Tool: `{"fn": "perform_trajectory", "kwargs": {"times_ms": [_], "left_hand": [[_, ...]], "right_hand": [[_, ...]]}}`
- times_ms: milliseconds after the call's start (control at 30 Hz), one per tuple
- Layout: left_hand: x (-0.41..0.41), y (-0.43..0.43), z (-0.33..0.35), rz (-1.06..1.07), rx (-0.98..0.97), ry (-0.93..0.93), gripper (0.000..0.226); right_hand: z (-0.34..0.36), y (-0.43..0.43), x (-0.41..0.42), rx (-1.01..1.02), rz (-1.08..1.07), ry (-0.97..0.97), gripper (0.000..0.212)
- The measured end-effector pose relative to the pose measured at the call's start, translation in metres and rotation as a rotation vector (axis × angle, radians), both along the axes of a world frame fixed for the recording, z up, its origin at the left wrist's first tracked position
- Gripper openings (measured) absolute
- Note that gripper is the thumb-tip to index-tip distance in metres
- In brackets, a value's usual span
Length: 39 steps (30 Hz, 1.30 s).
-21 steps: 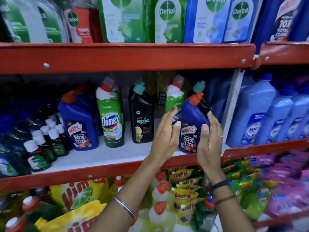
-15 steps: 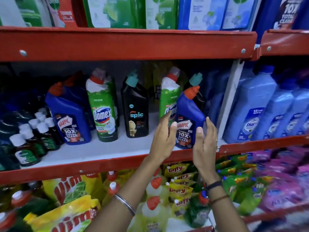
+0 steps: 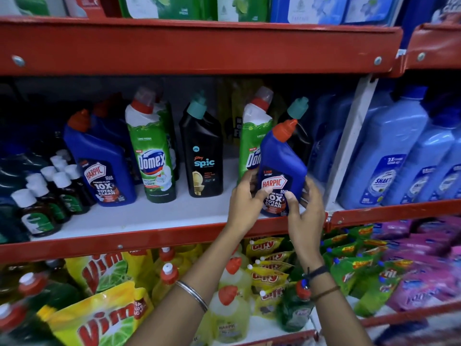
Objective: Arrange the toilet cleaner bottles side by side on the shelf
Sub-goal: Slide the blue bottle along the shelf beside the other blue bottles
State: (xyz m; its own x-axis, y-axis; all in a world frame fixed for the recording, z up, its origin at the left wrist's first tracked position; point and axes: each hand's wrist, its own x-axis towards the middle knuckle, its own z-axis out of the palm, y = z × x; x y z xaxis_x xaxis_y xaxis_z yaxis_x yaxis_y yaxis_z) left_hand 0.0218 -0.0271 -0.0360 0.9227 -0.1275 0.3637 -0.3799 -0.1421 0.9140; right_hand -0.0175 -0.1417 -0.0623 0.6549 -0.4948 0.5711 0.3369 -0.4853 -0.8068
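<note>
A blue Harpic bottle [image 3: 282,161] with a red cap stands near the front right of the white shelf [image 3: 154,216]. My left hand [image 3: 245,201] grips its lower left side and my right hand [image 3: 305,208] grips its lower right side, thumbs over the label. Behind it stand a green Domex bottle [image 3: 252,136] and a black bottle with a teal cap [image 3: 298,111], partly hidden. Further left stand a black Spic bottle [image 3: 203,156], another Domex bottle [image 3: 152,156] and another blue Harpic bottle [image 3: 99,166], spaced apart.
Small dark bottles with white caps [image 3: 50,193] crowd the shelf's left end. A white upright post [image 3: 349,146] borders the right, with light blue jugs [image 3: 389,158] beyond. The red shelf beam [image 3: 199,48] hangs overhead. Yellow pouches and bottles [image 3: 264,270] fill the shelf below.
Both hands have closed onto the right-hand Harpic bottle, which was between open palms before. The view has tilted down slightly.
</note>
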Motion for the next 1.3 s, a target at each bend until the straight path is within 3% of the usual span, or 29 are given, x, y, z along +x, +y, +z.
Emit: {"fn": "perform_trajectory", "kwargs": {"times_ms": [267,700,1300], "left_hand": [[-0.013,0.058,0.014,0.099,-0.137,-0.049,0.039],[-0.033,0.224,0.027,0.386,-0.097,-0.106,0.041],[-0.024,0.316,-0.001,0.471,-0.076,-0.085,0.040]], "right_hand": [[0.022,0.045,0.000,0.049,0.186,-0.038,0.043],[0.039,0.202,0.019,0.034,0.489,0.008,0.045],[0.021,0.293,0.037,-0.035,0.556,0.089,0.048]]}}
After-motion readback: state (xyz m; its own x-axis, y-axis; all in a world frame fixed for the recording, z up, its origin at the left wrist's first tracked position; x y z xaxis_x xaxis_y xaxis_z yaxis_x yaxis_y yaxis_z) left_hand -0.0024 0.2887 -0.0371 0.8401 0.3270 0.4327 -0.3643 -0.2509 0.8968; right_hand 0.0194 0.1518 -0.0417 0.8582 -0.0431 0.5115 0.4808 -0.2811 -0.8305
